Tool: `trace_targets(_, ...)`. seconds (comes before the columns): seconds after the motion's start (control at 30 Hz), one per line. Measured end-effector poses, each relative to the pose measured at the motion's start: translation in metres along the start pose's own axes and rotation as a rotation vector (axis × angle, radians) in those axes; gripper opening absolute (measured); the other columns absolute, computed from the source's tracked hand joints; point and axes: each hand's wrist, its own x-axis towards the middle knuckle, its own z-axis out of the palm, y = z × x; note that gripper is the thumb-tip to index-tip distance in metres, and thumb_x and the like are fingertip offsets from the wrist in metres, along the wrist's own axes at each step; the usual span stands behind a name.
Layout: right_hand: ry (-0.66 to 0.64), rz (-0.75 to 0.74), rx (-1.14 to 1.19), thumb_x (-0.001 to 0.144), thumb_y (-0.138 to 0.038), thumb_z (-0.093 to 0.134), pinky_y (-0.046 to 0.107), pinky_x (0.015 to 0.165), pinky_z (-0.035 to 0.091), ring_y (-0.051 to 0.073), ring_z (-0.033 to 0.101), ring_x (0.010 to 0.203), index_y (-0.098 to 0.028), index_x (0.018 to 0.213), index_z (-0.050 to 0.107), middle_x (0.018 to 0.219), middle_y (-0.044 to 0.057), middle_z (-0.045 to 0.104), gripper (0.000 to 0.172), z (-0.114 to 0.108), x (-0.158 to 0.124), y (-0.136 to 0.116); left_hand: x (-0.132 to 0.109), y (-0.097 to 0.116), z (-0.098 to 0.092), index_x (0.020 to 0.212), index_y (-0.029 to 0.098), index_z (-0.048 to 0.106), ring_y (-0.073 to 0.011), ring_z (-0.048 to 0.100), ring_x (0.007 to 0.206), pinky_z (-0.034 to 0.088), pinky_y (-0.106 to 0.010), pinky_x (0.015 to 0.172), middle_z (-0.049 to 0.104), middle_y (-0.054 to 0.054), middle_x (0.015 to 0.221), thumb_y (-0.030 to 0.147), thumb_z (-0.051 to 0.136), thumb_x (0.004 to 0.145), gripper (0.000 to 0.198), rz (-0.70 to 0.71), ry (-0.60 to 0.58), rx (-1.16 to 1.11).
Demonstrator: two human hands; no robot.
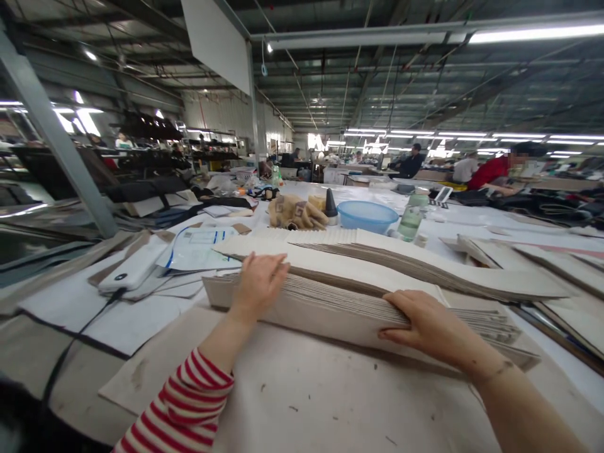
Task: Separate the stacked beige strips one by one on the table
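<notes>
A long stack of grey-beige cardboard strips (pixel 321 321) stands on edge before me, its many layers showing along the top. My left hand (pixel 259 283) is closed over the stack's top edge near its left end, fingers bent over the far side. Toward the right end, my right hand (pixel 419 324) grips the same strips, with the thumb on the front face and fingers over the top. Just behind lie more stacked strips with pale faces, a wavy stack (pixel 425 261) among them. Beneath my hands is a large pale sheet (pixel 302 390) dotted with small scraps.
A white power bank (pixel 134 264) with a black cable lies left, beside a plastic packet (pixel 198 245). Behind the strips are a brown patterned cloth (pixel 295 212), a blue basin (pixel 368 215) and a green bottle (pixel 413 217). More boards (pixel 557 270) lie right. A person in red (pixel 491 173) works farther back.
</notes>
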Motion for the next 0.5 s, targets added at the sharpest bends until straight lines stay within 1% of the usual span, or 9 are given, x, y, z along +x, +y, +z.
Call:
trace_targets(0.03,0.005,0.010,0.000,0.071,-0.049,0.058,0.037,0.078,0.044,0.024,0.057,0.089,-0.019,0.096,0.058,0.096,0.008,0.062,0.039,0.000,-0.003,0.005,0.004,-0.015,-0.006,0.100,0.020,0.059,-0.0222,0.048,0.106,0.012,-0.042,0.104,0.061,-0.006,0.106,0.037,0.045,0.082,0.028,-0.146,0.143,-0.083)
trace_targets(0.07,0.011,0.020,-0.001,0.071,-0.048,0.058,0.037,0.079,0.044,0.024,0.057,0.090,-0.019,0.097,0.058,0.097,0.008,0.062,0.039,0.001,-0.006,0.009,0.007,-0.031,-0.011,0.096,0.020,0.060,-0.0228,0.045,0.110,0.013,-0.038,0.104,0.060,-0.007,0.108,0.039,0.050,0.079,0.027,-0.309,0.291,-0.207)
trace_targets(0.13,0.016,0.035,-0.004,0.071,-0.046,0.058,0.038,0.082,0.044,0.025,0.056,0.094,-0.018,0.100,0.057,0.102,0.009,0.061,0.041,0.003,-0.009,0.012,0.010,-0.062,-0.021,0.101,0.018,0.057,-0.0245,0.040,0.115,0.021,-0.038,0.101,0.054,-0.011,0.116,0.043,0.040,0.082,0.035,-0.457,0.401,-0.274)
trace_targets(0.17,0.016,0.038,-0.007,0.071,-0.046,0.059,0.038,0.083,0.043,0.025,0.055,0.096,-0.018,0.102,0.056,0.104,0.009,0.060,0.042,0.004,-0.010,0.012,0.010,-0.075,-0.024,0.103,0.016,0.055,-0.0250,0.042,0.113,0.025,-0.039,0.098,0.054,-0.013,0.116,0.044,0.033,0.085,0.040,-0.558,0.453,-0.336)
trace_targets(0.2,0.016,0.039,-0.006,0.071,-0.046,0.058,0.039,0.084,0.043,0.026,0.055,0.097,-0.018,0.103,0.056,0.105,0.009,0.060,0.042,0.004,-0.011,0.012,0.010,-0.087,-0.026,0.103,0.014,0.054,-0.0259,0.047,0.108,0.030,-0.040,0.094,0.056,-0.015,0.112,0.045,0.025,0.086,0.045,-0.651,0.475,-0.398)
trace_targets(0.27,0.021,0.030,0.006,0.071,-0.046,0.058,0.039,0.085,0.042,0.025,0.055,0.097,-0.018,0.104,0.056,0.106,0.009,0.060,0.044,0.005,-0.012,0.011,0.007,-0.103,-0.026,0.097,0.010,0.055,-0.0258,0.056,0.091,0.039,-0.040,0.082,0.062,-0.016,0.095,0.045,0.015,0.088,0.054,-0.781,0.453,-0.520)
trace_targets(0.33,0.038,0.022,0.023,0.071,-0.048,0.058,0.039,0.085,0.043,0.025,0.055,0.097,-0.018,0.104,0.056,0.106,0.009,0.060,0.045,0.004,-0.013,0.012,0.005,-0.108,-0.024,0.089,0.009,0.057,-0.0229,0.061,0.074,0.044,-0.037,0.071,0.064,-0.013,0.076,0.047,0.011,0.087,0.060,-0.847,0.385,-0.641)
trace_targets(0.4,0.054,0.016,0.035,0.071,-0.049,0.058,0.040,0.086,0.043,0.026,0.055,0.097,-0.019,0.105,0.056,0.106,0.009,0.060,0.045,0.003,-0.014,0.012,0.004,-0.104,-0.020,0.084,0.009,0.057,-0.0200,0.061,0.064,0.046,-0.033,0.064,0.063,-0.010,0.068,0.050,0.009,0.087,0.064,-0.874,0.324,-0.762)
trace_targets(0.5,0.059,0.006,0.041,0.070,-0.048,0.058,0.041,0.086,0.043,0.026,0.055,0.097,-0.019,0.106,0.056,0.107,0.009,0.060,0.046,0.002,-0.014,0.008,0.004,-0.085,-0.013,0.088,0.009,0.058,-0.0191,0.062,0.064,0.047,-0.032,0.063,0.065,-0.011,0.074,0.056,0.008,0.085,0.069,-0.861,0.241,-0.913)
